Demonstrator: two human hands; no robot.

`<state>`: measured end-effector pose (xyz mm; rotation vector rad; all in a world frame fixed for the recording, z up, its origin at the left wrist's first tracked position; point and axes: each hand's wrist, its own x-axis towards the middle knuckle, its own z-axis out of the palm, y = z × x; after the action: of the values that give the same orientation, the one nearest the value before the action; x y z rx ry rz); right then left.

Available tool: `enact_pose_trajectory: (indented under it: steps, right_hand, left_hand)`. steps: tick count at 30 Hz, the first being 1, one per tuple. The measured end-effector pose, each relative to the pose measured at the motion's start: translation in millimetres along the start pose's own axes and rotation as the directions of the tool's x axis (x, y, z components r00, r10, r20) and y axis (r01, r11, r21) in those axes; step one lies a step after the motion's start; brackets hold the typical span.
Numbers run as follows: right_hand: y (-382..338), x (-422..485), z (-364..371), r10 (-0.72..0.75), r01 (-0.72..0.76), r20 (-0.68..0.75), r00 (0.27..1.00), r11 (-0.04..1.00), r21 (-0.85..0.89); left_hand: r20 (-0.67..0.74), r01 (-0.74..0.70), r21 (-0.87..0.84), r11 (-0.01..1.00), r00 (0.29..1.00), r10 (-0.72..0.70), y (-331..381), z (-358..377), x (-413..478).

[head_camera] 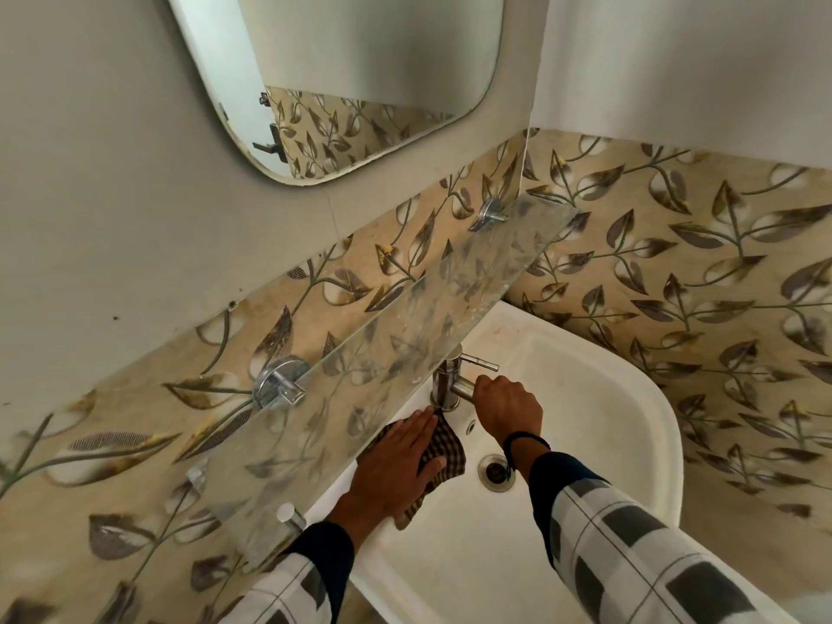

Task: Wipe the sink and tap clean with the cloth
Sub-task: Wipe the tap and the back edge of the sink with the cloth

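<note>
Soft cloth (443, 450) needs flat pressure: your left hand (396, 461) presses it, fingers together, at sink's (630, 398) back edge; right hand (508, 407) grips tap (445, 382).

A glass shelf (360, 353) (on chrome brackets) juts below a wall mirror (360, 60).

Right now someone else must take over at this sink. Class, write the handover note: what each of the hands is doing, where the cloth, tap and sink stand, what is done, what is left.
Left hand: flat on the checked cloth, pressing it to the sink ledge at the base of the tap.
Right hand: curled round the tap's spout.
Done: the cloth is at work beside the tap; how much is already clean cannot be told.
Left: tap, basin, the drain surround and the rim; faint marks show on the ledge behind the tap.
</note>
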<state>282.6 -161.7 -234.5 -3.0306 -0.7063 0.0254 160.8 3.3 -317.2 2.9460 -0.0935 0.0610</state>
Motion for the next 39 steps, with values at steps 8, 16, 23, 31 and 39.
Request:
enact_pose_trajectory:
  steps: [8,16,23,31,39]
  right_hand:
    - [1,-1,2,0.014,-0.014,0.015,1.000,1.000,-0.006]
    - [1,-1,-1,-0.006,0.007,0.017,1.000,0.999,-0.038]
    - [0,-2,1,-0.011,0.011,0.000,1.000,0.998,-0.054]
    - [3,5,7,0.104,-0.101,-0.007,0.995,0.981,0.166]
    - [6,12,23,0.201,-0.202,0.026,0.979,0.956,0.211]
  left_hand:
    - [-0.043,0.115,0.005,0.993,0.993,-0.114,-4,10,-38]
    - [-0.028,0.205,0.045,0.978,0.979,-0.204,9,-4,-5]
    - [0.000,0.172,0.031,0.985,0.985,-0.172,6,-7,-13]
    - [0.160,0.234,0.013,0.972,0.959,-0.233,-13,-16,-101]
    - [0.069,0.259,0.046,0.965,0.963,-0.262,-4,-17,-82]
